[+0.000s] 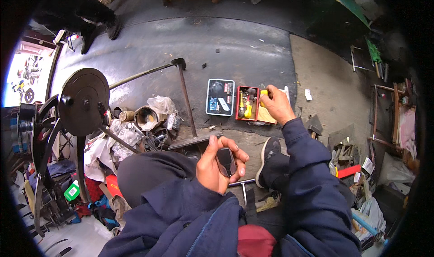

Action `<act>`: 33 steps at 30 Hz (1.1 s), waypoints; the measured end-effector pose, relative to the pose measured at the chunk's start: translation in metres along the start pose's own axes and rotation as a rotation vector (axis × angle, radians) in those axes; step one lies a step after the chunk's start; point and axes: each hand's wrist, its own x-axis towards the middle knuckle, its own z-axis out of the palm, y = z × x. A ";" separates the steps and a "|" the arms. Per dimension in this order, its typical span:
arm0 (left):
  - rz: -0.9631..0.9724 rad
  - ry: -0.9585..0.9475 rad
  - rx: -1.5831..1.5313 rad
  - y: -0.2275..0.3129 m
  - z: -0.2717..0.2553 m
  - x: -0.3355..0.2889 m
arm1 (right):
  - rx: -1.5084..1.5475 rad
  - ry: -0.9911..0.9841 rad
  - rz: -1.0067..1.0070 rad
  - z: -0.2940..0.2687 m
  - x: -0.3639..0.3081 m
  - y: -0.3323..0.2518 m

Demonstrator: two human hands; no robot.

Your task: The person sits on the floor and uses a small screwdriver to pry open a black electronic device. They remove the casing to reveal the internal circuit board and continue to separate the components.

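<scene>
My left hand (220, 164) is curled, palm up, round a small dark object (224, 161) with rounded edges, about the size of a key fob; its exact kind is not clear. Farther off to the right, my right hand (278, 105) reaches to a small red box (238, 117) on the floor, its fingers closed on a yellow-handled tool (264, 93). The tool's working end is hard to make out. Inside the box's left part lie a yellow screwdriver (248, 111) and other small tools. Beside the box is a flat dark box lid (220, 97) with a pale rim.
A metal stand (184, 94) with a long bar rises ahead. At left stands a machine with a large dark wheel (84, 102), by a heap of plastic bags (122, 135) and parts. A hammer head (314, 125) and clutter lie at right. A person's dark shoe (115, 28) shows far left.
</scene>
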 end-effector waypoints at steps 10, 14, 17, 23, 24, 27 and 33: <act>0.032 -0.122 0.452 -0.025 0.041 -0.001 | 0.477 -0.230 -0.042 -0.100 -0.199 -0.129; 0.133 -0.165 0.707 -0.040 0.048 -0.009 | 0.417 -0.132 -0.123 -0.061 -0.224 -0.110; 0.111 -0.171 0.817 -0.047 0.049 -0.012 | 0.526 -0.174 -0.156 -0.043 -0.221 -0.090; 0.017 -0.323 0.752 -0.048 0.052 -0.003 | 0.701 -0.196 0.016 -0.049 -0.216 -0.075; -0.029 -0.344 0.694 -0.044 0.052 -0.002 | 0.747 -0.195 0.084 -0.052 -0.215 -0.075; -0.047 -0.357 0.763 -0.047 0.050 0.001 | 0.986 -0.236 0.061 -0.065 -0.215 -0.077; -0.046 -0.297 0.845 -0.047 0.038 0.004 | 0.814 -0.188 0.155 -0.069 -0.214 -0.086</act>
